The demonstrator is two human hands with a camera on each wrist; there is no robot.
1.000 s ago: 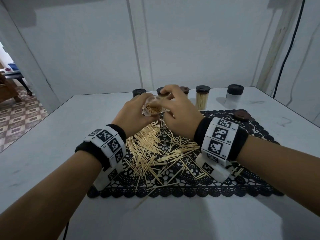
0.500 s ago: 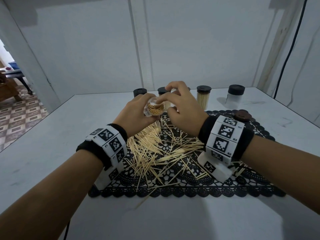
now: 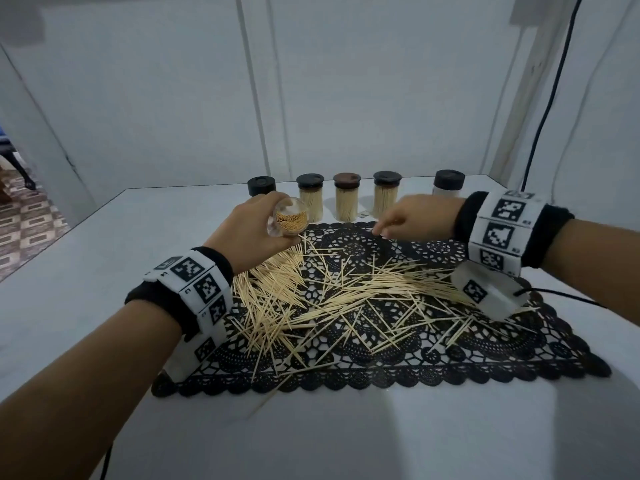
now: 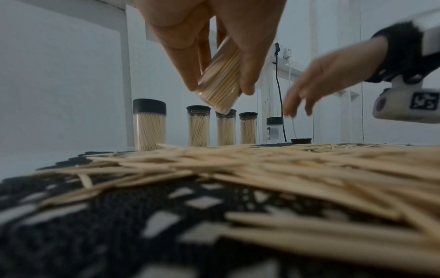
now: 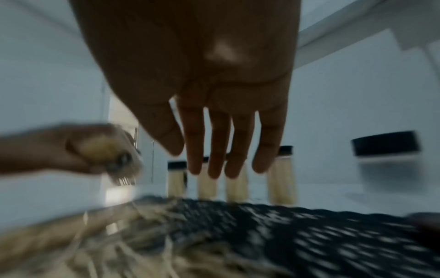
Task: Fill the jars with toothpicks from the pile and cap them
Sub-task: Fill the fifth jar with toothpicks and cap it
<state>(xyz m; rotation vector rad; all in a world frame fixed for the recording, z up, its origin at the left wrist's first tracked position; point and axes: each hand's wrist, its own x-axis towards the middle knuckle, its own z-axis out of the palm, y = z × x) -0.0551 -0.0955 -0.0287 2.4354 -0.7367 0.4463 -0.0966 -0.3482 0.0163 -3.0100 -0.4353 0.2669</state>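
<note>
The clear plastic jar packed with toothpicks [image 3: 290,219], uncapped, sits tilted in the left hand [image 3: 251,233] above the black lace mat [image 3: 450,348]; the right hand [image 3: 414,216], fingers loosely extended, holds nothing. No writing is legible.

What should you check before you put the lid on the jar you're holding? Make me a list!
1. Jar held firmly: ok. The left hand grips the open jar around its sides.
2. Jar full: ok. Toothpicks pack its mouth.
3. Jar upright for capping: not ok. It is tilted, mouth toward the camera.
4. Right hand free: ok. The right hand has straight fingers and holds nothing.
5. Lid located: ok, probably. A loose dark cap lies at the far edge of the black lace mat, though the head view hides it behind the right hand.
6. Nothing sticking out of the rim: cannot tell.
</note>
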